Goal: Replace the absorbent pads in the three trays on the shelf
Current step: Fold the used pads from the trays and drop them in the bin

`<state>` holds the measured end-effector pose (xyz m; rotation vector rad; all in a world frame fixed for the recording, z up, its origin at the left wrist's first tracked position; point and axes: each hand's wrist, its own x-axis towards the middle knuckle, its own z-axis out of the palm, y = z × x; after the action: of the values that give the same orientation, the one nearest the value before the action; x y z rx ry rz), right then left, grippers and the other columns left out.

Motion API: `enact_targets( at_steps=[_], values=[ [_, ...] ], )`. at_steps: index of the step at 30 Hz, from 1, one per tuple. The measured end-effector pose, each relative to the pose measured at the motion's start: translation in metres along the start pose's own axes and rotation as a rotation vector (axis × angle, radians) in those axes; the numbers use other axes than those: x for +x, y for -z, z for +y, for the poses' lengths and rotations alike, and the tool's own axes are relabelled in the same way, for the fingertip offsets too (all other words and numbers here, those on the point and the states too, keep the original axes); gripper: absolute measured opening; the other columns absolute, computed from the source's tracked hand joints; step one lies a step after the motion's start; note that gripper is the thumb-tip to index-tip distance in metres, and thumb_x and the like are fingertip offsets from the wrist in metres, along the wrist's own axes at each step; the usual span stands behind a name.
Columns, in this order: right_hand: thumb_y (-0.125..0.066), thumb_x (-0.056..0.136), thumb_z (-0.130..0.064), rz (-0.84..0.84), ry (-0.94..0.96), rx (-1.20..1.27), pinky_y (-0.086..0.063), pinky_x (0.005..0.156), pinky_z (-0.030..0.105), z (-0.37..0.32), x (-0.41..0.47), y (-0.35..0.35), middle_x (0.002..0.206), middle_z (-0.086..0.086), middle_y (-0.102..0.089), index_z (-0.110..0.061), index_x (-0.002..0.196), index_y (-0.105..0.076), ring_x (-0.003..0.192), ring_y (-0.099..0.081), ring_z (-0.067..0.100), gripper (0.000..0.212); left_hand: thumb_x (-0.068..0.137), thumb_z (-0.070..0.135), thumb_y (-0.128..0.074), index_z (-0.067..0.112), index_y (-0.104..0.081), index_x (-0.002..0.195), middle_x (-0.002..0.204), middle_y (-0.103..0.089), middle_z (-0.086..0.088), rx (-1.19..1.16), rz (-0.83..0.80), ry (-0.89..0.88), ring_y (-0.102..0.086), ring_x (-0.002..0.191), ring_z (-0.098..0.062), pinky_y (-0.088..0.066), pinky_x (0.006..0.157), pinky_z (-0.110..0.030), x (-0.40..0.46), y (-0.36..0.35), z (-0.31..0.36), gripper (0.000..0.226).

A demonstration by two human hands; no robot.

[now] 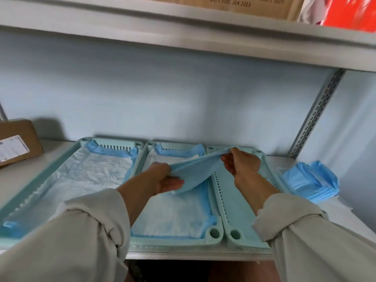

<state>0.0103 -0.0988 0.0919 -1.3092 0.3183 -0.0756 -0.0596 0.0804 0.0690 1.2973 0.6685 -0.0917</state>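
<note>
Sleeves nearest cam; L hand (162, 180) and R hand (240, 161) each pinch folded blue pad (195, 169), stretched btwn them above mid/right trays. Bare right tray (242, 202) below R hand, long axis front-to-back; pad likely needs turning to match.

Mint-green trays (220, 202), blue-edged white pads (175, 214), brown box (18, 139).

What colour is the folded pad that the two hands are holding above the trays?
Light blue; the folded pad shows clearly in the head view.
</note>
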Motion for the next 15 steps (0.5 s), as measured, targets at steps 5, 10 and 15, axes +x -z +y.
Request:
enact_targets(
  at_steps=[5, 10, 15],
  values=[
    [-0.054, 0.093, -0.011, -0.034, -0.078, 0.021, -0.055, 0.052, 0.027, -0.004, 0.013, -0.001, 0.074, 0.011, -0.066, -0.005, 0.082, -0.057, 0.056, -0.065, 0.015, 0.013, 0.099, 0.01, -0.03, 0.005, -0.034, 0.13, 0.093, -0.062, -0.022, 0.212, -0.04, 0.0, -0.068, 0.052, -0.029, -0.056, 0.042, -0.037, -0.001, 0.0, 0.019, 0.031],
    [-0.048, 0.095, -0.005, -0.13, -0.227, -0.022, -0.053, 0.072, 0.039, -0.004, 0.032, -0.001, 0.09, 0.021, -0.061, -0.001, 0.107, -0.049, 0.079, -0.064, 0.03, 0.013, 0.099, 0.009, -0.033, 0.005, -0.036, 0.121, 0.086, -0.056, -0.022, 0.174, -0.003, 0.022, -0.062, 0.039, -0.028, -0.052, 0.038, -0.038, 0.018, -0.012, 0.035, 0.022],
    [-0.039, 0.099, -0.01, -0.248, -0.076, 0.249, -0.051, 0.082, 0.043, -0.031, 0.051, -0.016, 0.096, 0.011, -0.051, -0.003, 0.102, -0.05, 0.091, -0.058, 0.028, 0.013, 0.093, -0.01, -0.024, 0.011, -0.058, 0.122, 0.112, -0.045, -0.01, -0.018, 0.002, -0.424, -0.051, 0.098, -0.026, -0.057, 0.074, -0.038, 0.034, -0.043, 0.073, 0.049]
  ],
)
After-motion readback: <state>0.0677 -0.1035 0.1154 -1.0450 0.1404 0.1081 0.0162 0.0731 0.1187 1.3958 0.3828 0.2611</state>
